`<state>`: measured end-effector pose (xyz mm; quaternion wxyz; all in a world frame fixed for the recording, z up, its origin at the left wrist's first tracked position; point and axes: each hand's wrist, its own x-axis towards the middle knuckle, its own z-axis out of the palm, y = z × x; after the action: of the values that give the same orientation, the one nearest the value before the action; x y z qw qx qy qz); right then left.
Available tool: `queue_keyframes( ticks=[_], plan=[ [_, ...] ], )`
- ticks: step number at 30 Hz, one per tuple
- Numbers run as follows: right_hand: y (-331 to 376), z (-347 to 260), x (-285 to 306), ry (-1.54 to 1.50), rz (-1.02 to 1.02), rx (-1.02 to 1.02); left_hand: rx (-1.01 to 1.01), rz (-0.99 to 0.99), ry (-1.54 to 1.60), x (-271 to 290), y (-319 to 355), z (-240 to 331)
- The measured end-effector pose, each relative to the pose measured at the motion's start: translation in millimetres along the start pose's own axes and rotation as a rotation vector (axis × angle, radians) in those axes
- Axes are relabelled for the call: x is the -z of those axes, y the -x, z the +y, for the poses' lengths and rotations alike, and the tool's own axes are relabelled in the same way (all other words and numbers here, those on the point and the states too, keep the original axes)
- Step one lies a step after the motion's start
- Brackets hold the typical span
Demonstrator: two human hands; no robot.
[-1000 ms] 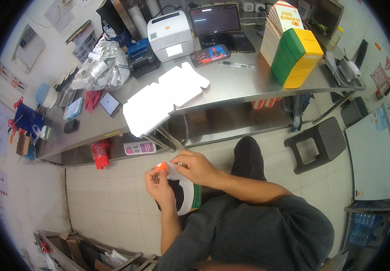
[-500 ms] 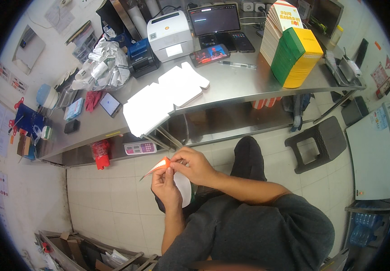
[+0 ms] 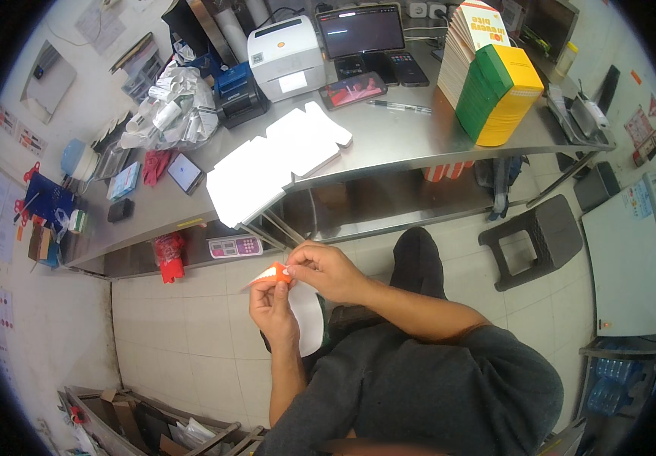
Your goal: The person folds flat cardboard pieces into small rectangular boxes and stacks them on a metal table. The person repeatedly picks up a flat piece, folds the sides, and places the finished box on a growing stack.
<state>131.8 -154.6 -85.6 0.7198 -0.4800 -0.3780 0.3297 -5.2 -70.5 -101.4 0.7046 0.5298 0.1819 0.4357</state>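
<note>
In front of my lap, a small orange folded piece with a white pattern (image 3: 271, 273) is held between both hands; it looks like card or paper and narrows toward the left. My left hand (image 3: 275, 313) grips it from below, thumb on its near side. My right hand (image 3: 329, 272) pinches at its right end, where a small whitish bit shows by the fingertips; what that bit is I cannot make out. Beneath my hands, a white sheet-like piece with a rounded edge (image 3: 309, 319) lies by my leg, partly hidden by my left wrist.
White flat card blanks (image 3: 248, 182) lie stacked over the steel table's (image 3: 389, 137) front edge. On it also stand a label printer (image 3: 286, 61), a phone (image 3: 353, 90), a green-and-yellow card stack (image 3: 495, 99) and a plastic bag (image 3: 180, 106). A dark stool (image 3: 556, 235) stands right.
Both hands have shifted slightly, the left one leftward. The orange piece has turned a little, and its thin pointed end shows less clearly. The picture on the phone's screen has changed.
</note>
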Motion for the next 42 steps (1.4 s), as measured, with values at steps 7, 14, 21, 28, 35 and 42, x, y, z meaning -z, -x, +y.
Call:
queue_keyframes(
  ticks=[7, 14, 21, 28, 35, 42],
  plan=[
    [3, -6, -1, 0.079, 0.005, 0.087, 0.021, -0.012, 0.000, 6, -2, -2],
    [1, -18, -2, 0.181, -0.013, 0.096, 0.041, -0.001, 0.137, 4, 0, -2],
    [-1, -23, -5, 0.336, -0.023, 0.183, 0.046, 0.030, 0.250, 1, 0, 0],
    [2, -26, -6, 0.201, -0.089, 0.232, 0.054, 0.041, 0.242, 2, -4, 20],
    [7, -30, -15, 0.269, -0.060, 0.237, 0.037, 0.024, 0.235, -5, 3, 19],
    [5, -27, -12, 0.516, -0.036, 0.332, 0.040, 0.011, 0.157, 0, 14, 13]
  ],
)
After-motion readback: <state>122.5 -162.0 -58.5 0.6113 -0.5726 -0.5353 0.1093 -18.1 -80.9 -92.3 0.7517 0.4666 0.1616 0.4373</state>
